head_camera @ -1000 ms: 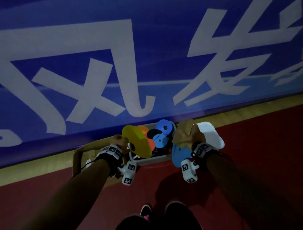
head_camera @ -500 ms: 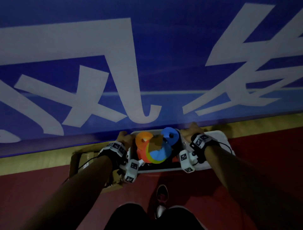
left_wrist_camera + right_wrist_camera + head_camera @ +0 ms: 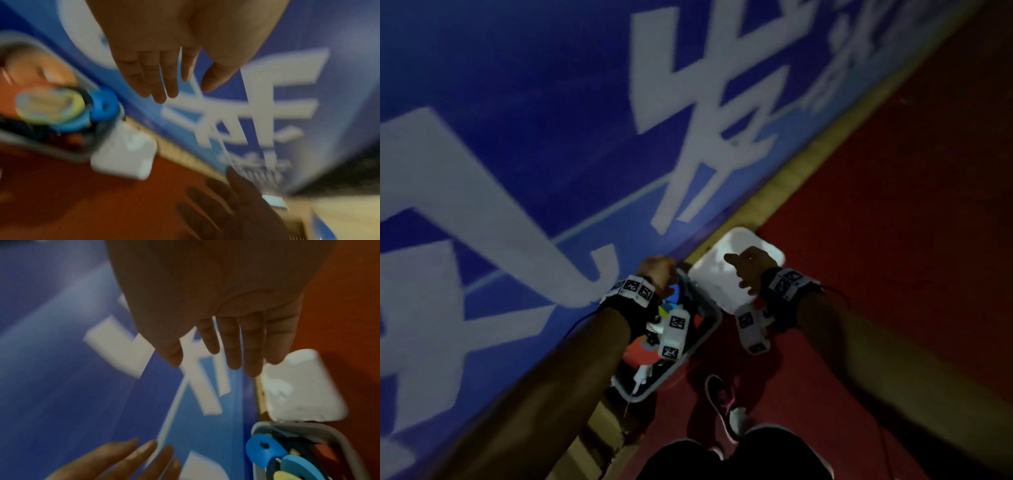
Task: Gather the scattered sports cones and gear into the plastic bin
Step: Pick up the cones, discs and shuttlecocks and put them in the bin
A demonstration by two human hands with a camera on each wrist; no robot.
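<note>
Head view with both wrist views. The plastic bin (image 3: pixel 705 337) stands on the red floor (image 3: pixel 876 240) against the foot of a blue banner wall (image 3: pixel 517 120). It already holds a jumble of flat disc cones, among them a blue cone (image 3: pixel 261 449) with a centre hole, lying near the rim. The left hand (image 3: pixel 657 272) hovers over the far end of the bin; the left wrist view shows its fingers (image 3: pixel 156 84) straight, close together and holding nothing. The right hand (image 3: pixel 751 269) hovers above a white lid (image 3: pixel 709 274) that lies flat on the floor just beside the bin; its fingers (image 3: pixel 232 345) are also extended and empty.

Handling, as judged: the cones look thin, light and somewhat flexible, and should stack well; a pinch at the rim or a finger through the centre hole should serve. The lid appears stiff, light and smooth, best taken by its edges. The loaded bin seems light enough for two hands under its rim.

Surroundings: a wooden skirting strip (image 3: pixel 774 192) runs along the wall base, and a shoe (image 3: pixel 722 407) stands near the bin. The wall leaves little room behind the bin. Motion blur hides the finer contents.
</note>
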